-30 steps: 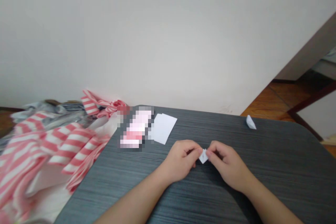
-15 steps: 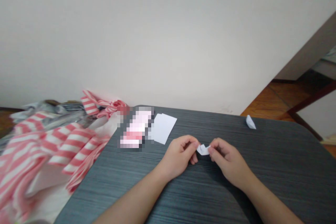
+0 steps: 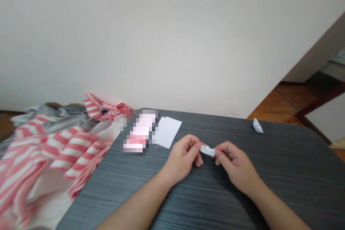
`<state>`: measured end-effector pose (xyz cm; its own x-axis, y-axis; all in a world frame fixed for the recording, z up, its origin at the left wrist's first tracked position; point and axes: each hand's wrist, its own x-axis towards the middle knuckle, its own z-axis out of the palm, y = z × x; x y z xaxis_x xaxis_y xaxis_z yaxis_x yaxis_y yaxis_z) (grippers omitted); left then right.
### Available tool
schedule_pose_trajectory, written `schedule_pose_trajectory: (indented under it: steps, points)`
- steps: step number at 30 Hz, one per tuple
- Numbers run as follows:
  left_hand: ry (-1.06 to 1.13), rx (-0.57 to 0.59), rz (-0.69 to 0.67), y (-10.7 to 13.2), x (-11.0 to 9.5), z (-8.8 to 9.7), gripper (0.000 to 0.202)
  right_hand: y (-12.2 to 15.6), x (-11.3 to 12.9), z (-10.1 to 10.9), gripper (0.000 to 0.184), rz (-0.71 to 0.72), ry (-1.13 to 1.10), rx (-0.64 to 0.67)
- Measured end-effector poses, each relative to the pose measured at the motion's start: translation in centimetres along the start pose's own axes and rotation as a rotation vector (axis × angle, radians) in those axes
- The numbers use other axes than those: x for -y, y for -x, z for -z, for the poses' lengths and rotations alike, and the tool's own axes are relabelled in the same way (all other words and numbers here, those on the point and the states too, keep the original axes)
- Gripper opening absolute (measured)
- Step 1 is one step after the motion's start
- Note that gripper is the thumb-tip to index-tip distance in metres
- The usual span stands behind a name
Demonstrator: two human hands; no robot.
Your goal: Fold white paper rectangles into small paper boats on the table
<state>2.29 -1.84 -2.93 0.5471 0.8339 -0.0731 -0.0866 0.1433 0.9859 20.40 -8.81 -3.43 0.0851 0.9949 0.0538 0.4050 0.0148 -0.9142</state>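
A small white paper boat is stretched between my two hands above the dark table. Its sides are drawn out long, and a little peak stands up in the middle. My left hand pinches the left end between thumb and forefinger, with the other fingers curled below. At the opposite end, the thumb and forefinger of my right hand grip the paper. Another folded white paper piece, boat-like in shape, lies near the table's far right edge.
White paper sheets lie left of my hands, beside a pixelated pink-and-white item. Red-and-white striped cloth is heaped left of the table. A pale wall rises behind it, and a wooden floor shows at right.
Both hands have drawn slightly apart, pulling the folded paper longer and flatter. Its shape has gone from a compact, angular fold to a stretched boat with a low peak.
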Motion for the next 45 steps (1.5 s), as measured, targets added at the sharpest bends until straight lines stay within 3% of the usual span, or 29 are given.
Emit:
schedule_pose_trajectory:
  steps: [5, 17, 25, 31, 37, 45]
  points:
    - [0.050, -0.023, -0.040, 0.00, 0.16, 0.00, 0.023, 0.18, 0.69, 0.15, 0.017, 0.001, -0.054, -0.033]
    - [0.161, 0.003, 0.006, -0.13, 0.30, 0.22, 0.024, 0.09, 0.40, -0.29, 0.024, -0.028, -0.176, -0.084]
    - [0.171, 0.040, 0.012, 0.16, -0.25, -0.12, 0.029, 0.15, 0.06, 0.12, 0.022, -0.001, 0.023, -0.107]
    - [-0.012, 0.058, 0.067, 0.27, -0.14, -0.05, 0.039, 0.05, 0.22, -0.05, 0.016, 0.067, 0.104, -0.038]
    - [-0.136, 0.073, 0.098, 0.26, -0.30, 0.22, 0.021, 0.06, 0.38, -0.15, 0.016, 0.100, 0.111, -0.037]
    - [-0.162, 0.064, 0.059, 0.27, -0.23, 0.14, 0.016, 0.21, 0.64, -0.20, 0.015, 0.087, 0.077, -0.014]
